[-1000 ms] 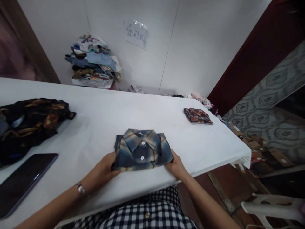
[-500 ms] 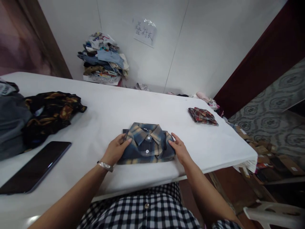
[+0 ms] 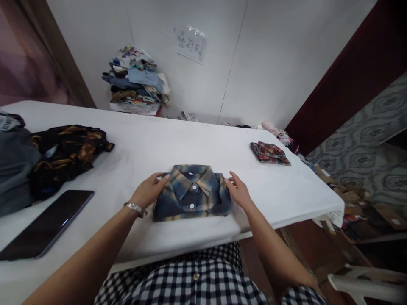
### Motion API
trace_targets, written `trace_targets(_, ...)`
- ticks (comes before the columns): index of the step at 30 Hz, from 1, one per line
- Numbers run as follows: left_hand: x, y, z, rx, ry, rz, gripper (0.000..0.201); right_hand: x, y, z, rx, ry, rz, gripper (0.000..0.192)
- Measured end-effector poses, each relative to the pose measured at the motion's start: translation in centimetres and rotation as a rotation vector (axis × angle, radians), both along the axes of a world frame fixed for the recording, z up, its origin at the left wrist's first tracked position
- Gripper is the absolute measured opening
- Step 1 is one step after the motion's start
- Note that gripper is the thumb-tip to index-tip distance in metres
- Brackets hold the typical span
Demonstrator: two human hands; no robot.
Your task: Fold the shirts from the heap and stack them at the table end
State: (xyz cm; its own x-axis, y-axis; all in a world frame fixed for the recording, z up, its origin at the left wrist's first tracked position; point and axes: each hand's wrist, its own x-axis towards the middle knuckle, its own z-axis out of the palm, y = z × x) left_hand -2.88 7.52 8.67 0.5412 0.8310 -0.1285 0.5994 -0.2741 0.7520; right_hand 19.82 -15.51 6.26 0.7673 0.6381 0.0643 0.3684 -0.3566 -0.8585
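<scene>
A folded plaid shirt (image 3: 199,198) in blue and tan lies in front of me, its collar away from me and two white buttons showing. At its left shoulder edge, my left hand (image 3: 149,189) grips the cloth, thumb on top and fingers curled behind. My right hand (image 3: 238,191) holds the opposite edge near the shoulder, thumb against the cloth and index finger raised a little. Some fingertips of both hands are hidden.
On the white table (image 3: 165,140) lie a black phone (image 3: 47,224), a black patterned garment (image 3: 70,156), grey cloth (image 3: 15,161) and a folded red plaid shirt (image 3: 270,153). A clothes pile (image 3: 138,80) stands beyond the far edge. A white plastic chair (image 3: 365,284) is at lower right.
The shirt's top layer has shifted slightly left and lies flatter and wider. Both hands remain at its sides, the left slightly farther left, the right thumb a bit higher.
</scene>
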Motion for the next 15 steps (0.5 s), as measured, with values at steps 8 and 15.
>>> trace_targets(8,2.9,0.2,0.4,-0.094,-0.240,-0.128,0.052,0.1,2.4,0.8,0.049,-0.223,0.112,0.021)
trace_targets(15,2.1,0.9,-0.6,0.066,0.063,-0.122,0.040,-0.7,2.0,0.1,-0.232,-0.389,0.161,0.019)
